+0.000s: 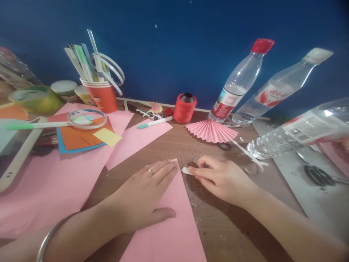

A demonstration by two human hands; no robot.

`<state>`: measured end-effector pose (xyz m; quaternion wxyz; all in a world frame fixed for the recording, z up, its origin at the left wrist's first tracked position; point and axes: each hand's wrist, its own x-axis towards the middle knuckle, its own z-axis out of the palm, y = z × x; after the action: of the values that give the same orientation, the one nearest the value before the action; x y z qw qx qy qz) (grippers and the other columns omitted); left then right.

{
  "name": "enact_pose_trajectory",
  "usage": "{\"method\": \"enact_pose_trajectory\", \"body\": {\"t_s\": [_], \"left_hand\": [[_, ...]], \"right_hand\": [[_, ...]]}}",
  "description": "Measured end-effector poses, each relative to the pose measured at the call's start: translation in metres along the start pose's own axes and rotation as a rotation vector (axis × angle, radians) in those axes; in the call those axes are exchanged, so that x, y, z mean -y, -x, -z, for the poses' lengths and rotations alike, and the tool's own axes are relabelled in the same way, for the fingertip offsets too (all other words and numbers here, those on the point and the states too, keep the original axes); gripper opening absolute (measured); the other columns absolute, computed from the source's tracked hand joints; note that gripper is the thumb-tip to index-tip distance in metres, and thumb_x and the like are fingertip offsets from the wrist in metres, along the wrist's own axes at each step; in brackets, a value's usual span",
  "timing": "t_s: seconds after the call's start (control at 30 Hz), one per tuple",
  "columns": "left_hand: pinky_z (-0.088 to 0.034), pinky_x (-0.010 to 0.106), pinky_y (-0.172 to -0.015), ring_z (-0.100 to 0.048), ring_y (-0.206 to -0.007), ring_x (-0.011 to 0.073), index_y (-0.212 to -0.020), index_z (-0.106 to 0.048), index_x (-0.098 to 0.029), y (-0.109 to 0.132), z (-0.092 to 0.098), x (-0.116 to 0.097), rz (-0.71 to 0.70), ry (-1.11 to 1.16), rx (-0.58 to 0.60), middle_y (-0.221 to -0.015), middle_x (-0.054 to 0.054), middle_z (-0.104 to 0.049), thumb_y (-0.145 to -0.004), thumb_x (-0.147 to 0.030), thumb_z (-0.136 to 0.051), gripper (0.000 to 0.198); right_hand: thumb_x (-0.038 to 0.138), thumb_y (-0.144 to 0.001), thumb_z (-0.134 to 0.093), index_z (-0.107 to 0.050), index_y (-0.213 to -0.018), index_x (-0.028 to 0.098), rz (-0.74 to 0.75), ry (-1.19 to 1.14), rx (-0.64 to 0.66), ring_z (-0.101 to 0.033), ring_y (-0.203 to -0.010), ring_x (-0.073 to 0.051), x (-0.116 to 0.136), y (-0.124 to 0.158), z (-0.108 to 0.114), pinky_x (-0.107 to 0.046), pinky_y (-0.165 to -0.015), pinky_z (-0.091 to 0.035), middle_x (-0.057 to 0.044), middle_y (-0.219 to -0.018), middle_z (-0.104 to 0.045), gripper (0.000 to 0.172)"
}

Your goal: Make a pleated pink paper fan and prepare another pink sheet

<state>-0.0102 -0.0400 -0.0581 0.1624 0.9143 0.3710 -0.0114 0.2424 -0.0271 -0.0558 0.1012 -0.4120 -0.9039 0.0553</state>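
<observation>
My left hand (141,198) lies flat on a folded pink sheet of paper (174,233), fingers stretched towards its narrow far end and thumb apart. A ring and a bangle are on this hand and wrist. Just right of the paper's far end, my right hand (218,178) pinches a small cream-white piece (187,170) against the table. Its kind is not clear, since the fingers cover part of it. Dark crumbs (192,182) are scattered on the wood around it. Beyond my right hand sits a pleated pink paper fan (211,131).
Behind stand a red thread spool (185,109) and several plastic bottles (229,87) on the right. To the left are a red paper cup (102,96) of pens, a tape roll (87,118), coloured papers (81,138) and large pink sheets (54,189). Scissors (317,175) lie far right.
</observation>
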Motion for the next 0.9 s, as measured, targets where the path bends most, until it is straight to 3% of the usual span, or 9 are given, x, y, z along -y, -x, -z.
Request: {"method": "enact_pose_trajectory", "body": {"t_s": [0.13,0.27,0.9], "left_hand": [[-0.029,0.045,-0.105,-0.03,-0.13,0.0328,-0.144,-0.019,-0.02,-0.0049,0.003,-0.001,0.094,-0.014,-0.015,-0.145,0.009,-0.033,-0.07,-0.059,-0.056,0.092],[-0.025,0.047,-0.105,-0.031,-0.127,0.0343,-0.142,-0.023,-0.021,-0.0075,0.0041,-0.0003,0.096,-0.038,-0.042,-0.14,0.009,-0.037,-0.063,-0.063,-0.058,0.096],[-0.021,0.046,-0.105,-0.031,-0.126,0.034,-0.141,-0.028,-0.019,-0.0079,0.0029,0.0016,0.063,-0.102,-0.058,-0.14,0.009,-0.038,-0.064,-0.067,-0.056,0.095]], "right_hand": [[0.026,-0.091,-0.043,-0.068,-0.1,0.026,-0.012,0.0,0.012,-0.055,-0.068,-0.011,0.0001,-0.002,0.0007,-0.023,-0.059,-0.039,-0.002,-0.088,-0.059,0.027],[0.025,-0.091,-0.043,-0.068,-0.101,0.027,-0.004,0.029,-0.011,-0.054,-0.064,-0.009,0.0007,-0.0004,0.001,-0.022,-0.055,-0.037,-0.002,-0.088,-0.059,0.028],[0.026,-0.091,-0.041,-0.067,-0.101,0.027,0.0,0.071,-0.016,-0.048,-0.054,-0.008,0.0008,-0.0069,-0.0006,-0.024,-0.05,-0.031,0.0,-0.088,-0.059,0.028]]}}
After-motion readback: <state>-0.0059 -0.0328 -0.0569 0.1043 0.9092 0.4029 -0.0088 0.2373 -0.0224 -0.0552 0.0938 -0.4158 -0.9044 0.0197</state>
